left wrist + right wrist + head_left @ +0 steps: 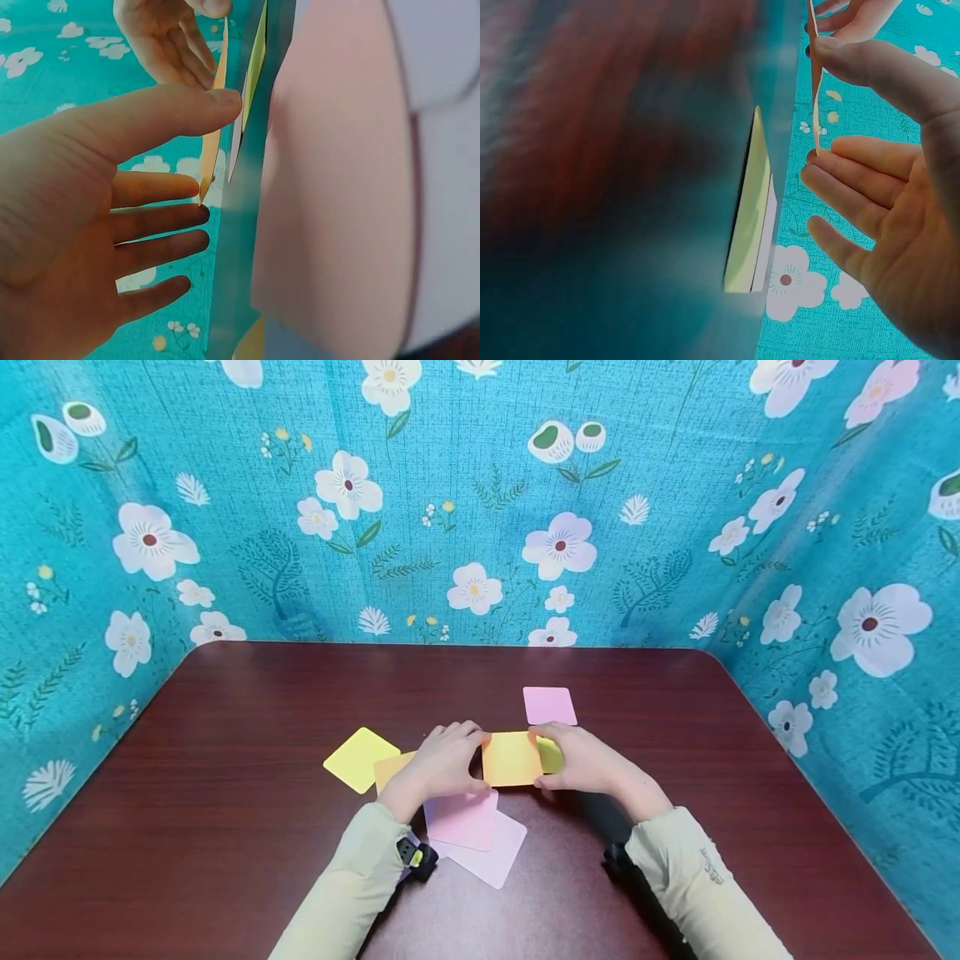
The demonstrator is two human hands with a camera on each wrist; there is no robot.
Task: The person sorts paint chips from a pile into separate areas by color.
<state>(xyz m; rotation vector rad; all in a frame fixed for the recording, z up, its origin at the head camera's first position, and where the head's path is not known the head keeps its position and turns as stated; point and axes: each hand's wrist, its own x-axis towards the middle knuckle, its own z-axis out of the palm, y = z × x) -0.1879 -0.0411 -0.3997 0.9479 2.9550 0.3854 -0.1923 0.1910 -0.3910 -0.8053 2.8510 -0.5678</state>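
Note:
An orange square of paper [512, 759] is held up off the table between both hands. My left hand [441, 766] pinches its left side between thumb and fingers. On the right side, my right hand [590, 762] pinches it at the corners, with the thumb toward me. Seen from the left wrist, the orange square [212, 146] is almost edge-on. The right wrist view shows it edge-on too, with a slight bend. A yellow-green square [551, 756] lies behind the right hand, partly covered. Below the left hand, a pink square [462, 821] overlaps a pale lilac square [491, 852].
A yellow square [362, 760] lies at the left, touching another orange square [393, 767] partly under the left hand. Farther back lies a pink square [550, 705]. The dark wooden table [225, 827] meets a blue floral cloth [450, 510] behind.

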